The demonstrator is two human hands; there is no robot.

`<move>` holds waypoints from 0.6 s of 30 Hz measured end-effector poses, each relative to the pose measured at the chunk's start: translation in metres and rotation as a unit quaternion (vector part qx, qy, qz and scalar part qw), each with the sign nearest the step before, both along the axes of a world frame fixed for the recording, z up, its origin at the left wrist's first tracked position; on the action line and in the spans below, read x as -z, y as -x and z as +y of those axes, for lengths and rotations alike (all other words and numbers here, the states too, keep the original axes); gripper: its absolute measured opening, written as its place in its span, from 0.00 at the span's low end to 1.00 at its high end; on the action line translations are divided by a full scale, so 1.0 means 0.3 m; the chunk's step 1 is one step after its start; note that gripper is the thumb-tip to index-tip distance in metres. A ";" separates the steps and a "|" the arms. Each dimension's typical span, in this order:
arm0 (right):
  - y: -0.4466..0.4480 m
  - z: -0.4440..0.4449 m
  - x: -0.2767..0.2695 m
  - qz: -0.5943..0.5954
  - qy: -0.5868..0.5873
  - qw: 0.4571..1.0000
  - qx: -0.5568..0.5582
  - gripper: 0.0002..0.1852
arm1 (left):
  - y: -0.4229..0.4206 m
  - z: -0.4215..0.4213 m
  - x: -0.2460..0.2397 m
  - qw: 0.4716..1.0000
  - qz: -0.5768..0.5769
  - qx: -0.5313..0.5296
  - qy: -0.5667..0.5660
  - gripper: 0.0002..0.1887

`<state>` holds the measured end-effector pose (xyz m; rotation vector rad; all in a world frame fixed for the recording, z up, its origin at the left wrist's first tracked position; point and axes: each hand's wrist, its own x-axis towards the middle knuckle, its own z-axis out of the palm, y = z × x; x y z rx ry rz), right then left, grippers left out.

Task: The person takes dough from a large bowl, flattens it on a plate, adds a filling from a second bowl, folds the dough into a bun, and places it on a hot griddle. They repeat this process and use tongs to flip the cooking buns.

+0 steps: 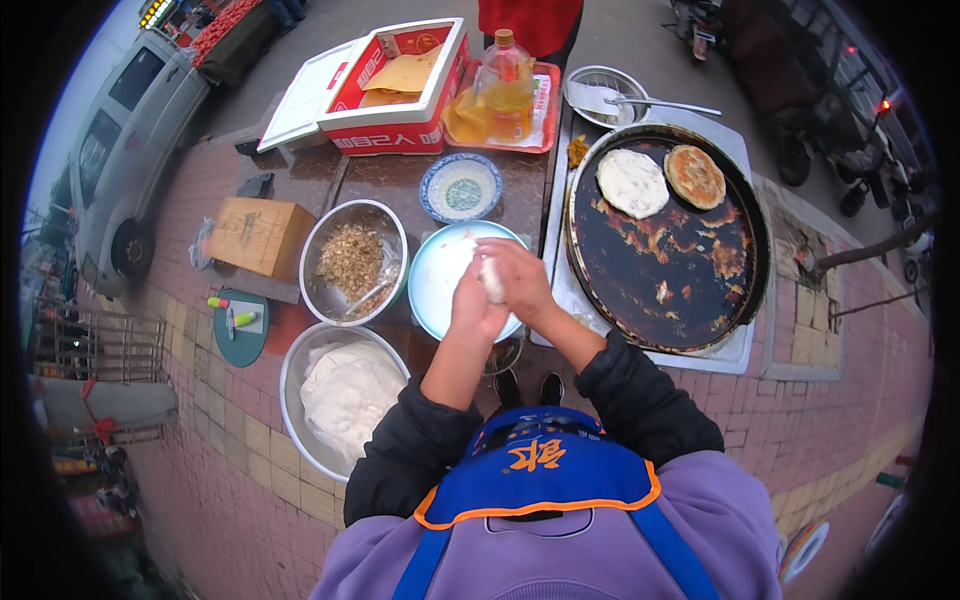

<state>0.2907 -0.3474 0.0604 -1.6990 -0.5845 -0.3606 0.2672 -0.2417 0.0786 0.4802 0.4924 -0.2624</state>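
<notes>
Over a white basin with a light blue rim (pixel 429 300), my left hand (pixel 477 304) and my right hand (pixel 517 277) are cupped together around a piece of white dough (pixel 492 280). To the left, a steel bowl (pixel 307 266) holds chopped filling (pixel 351 261) with a spoon in it. Nearer me, a larger metal basin (pixel 289 409) holds a mass of dough (pixel 351 394) with plastic film about it. On the right, a large round griddle pan (pixel 645 277) carries a pale flatbread (pixel 632 184) and a browned one (pixel 695 177).
Behind the white basin stand a patterned bowl (pixel 460 187), an oil bottle (pixel 508 94) on a red tray (pixel 553 112) and an open foam box (pixel 384 133). A wooden box (pixel 259 236) is at the left. Past the griddle sits a wire strainer (pixel 600 77). A person in red (pixel 529 26) stands across the table.
</notes>
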 end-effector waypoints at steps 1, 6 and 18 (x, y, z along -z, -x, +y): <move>0.007 0.004 0.040 0.254 -0.129 0.958 -0.007 0.19 | 0.019 -0.007 -0.017 0.999 -0.024 0.034 -0.023 0.22; 0.022 -0.044 0.245 0.511 -0.644 0.568 -0.040 0.27 | 0.023 -0.057 0.085 0.795 -0.013 -0.007 -0.607 0.33; 0.145 -0.394 0.208 0.454 -0.673 0.583 -0.042 0.29 | -0.781 0.256 0.599 0.290 -0.154 0.149 -0.933 0.29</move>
